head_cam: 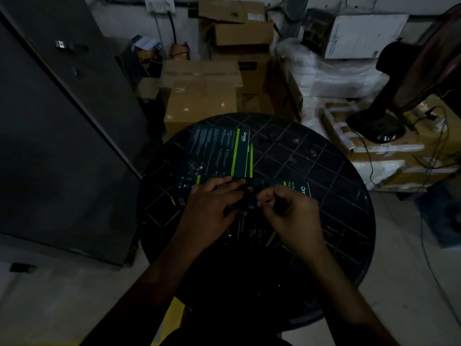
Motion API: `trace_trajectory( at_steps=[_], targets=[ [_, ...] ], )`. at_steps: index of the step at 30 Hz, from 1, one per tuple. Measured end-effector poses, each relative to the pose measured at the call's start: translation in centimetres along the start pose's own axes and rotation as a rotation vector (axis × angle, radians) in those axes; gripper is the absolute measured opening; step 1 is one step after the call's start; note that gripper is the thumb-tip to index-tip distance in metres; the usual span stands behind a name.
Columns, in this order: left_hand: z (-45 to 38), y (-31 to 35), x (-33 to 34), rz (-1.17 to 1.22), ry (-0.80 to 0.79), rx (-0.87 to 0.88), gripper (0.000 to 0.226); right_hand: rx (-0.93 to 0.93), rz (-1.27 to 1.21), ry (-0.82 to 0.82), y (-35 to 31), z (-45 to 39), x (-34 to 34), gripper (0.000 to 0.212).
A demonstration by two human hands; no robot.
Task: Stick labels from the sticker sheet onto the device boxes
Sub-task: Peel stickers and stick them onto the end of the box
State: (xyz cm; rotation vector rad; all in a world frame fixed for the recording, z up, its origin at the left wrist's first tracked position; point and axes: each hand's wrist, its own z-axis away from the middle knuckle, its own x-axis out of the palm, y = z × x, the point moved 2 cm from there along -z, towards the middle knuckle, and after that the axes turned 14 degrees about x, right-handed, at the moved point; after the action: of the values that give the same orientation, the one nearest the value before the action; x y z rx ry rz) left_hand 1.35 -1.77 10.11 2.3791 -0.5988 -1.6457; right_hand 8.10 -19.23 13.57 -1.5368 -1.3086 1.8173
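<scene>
left hand (214, 198) fingers flat on device box (217, 153), frame centre | right hand (287, 211) beside it, fingertips pinched, contents too dark to tell | round tabletop (324, 171)

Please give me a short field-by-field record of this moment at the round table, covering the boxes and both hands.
surface: round black table with a grid pattern
far box: dark device box with green stripes, lying flat
near box: second device box, mostly hidden under the hands
left hand: fingers extended, resting over the boxes
right hand: fingers curled, pinching something too dark to identify
sticker sheet: not discernible
background: stacked cardboard cartons
</scene>
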Motion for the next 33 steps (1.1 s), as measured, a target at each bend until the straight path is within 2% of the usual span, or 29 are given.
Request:
trace_trajectory(
  at_steps=[4,8,13,21,28,33],
  targets=[
    [-0.3,0.0,0.2,0.009,-0.009,-0.013,0.051,0.012,-0.015,0.076,0.1,0.4,0.0,0.015],
    [-0.6,0.1,0.2,-0.004,-0.02,-0.003,0.051,0.155,-0.121,0.036,0.8,0.8,-0.2,0.015],
    [-0.7,0.2,0.3,-0.022,-0.048,0.003,0.052,0.183,-0.18,0.05,0.9,0.9,-0.7,0.023],
    [-0.8,0.2,0.2,-0.027,-0.055,-0.003,0.052,0.15,-0.048,0.058,0.8,0.5,-0.6,0.028],
    [-0.8,0.4,-0.1,-0.017,-0.061,-0.007,0.052,0.119,0.017,0.047,1.1,0.7,0.0,0.049],
    [-0.9,0.4,-0.1,-0.017,-0.086,-0.013,0.052,0.13,0.038,0.082,1.4,0.6,0.2,0.051]
  ],
)
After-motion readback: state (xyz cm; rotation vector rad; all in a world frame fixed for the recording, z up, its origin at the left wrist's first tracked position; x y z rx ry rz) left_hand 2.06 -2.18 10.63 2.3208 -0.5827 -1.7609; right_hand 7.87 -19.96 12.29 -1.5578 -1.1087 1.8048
